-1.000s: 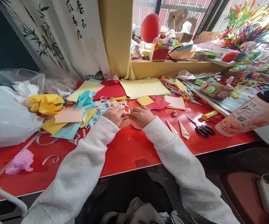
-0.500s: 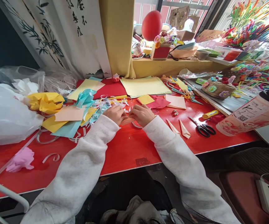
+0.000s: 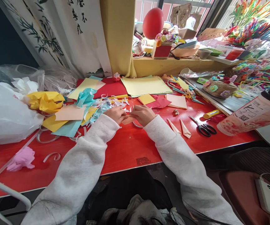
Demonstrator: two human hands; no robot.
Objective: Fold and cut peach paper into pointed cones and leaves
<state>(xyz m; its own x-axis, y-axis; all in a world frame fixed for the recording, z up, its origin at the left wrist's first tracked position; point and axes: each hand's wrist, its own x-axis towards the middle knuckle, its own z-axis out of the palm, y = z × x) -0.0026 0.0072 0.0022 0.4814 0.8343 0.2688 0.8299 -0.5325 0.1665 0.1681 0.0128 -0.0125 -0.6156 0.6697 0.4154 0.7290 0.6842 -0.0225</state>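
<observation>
Red tabletop [image 3: 130,150]: glossy, running from your hands to its straight near edge at 6 o'clock.
Peach paper [image 3: 127,120]: between your hands, at your left hand's [image 3: 115,114] 3 o'clock and your right hand's [image 3: 144,114] 9.
Your grip: both hands curled closed, pinching the paper; fingertips partly hidden.
Folded pieces [image 3: 185,128]: two, slim, pointed, towards 4 o'clock.
Paper shreds [image 3: 99,110]: thin, curly, 10 o'clock.

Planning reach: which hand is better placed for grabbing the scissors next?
Probably the right hand: the scissors lie on its side, farther from the left hand. Both hold peach paper, so the right would let go first.
</observation>
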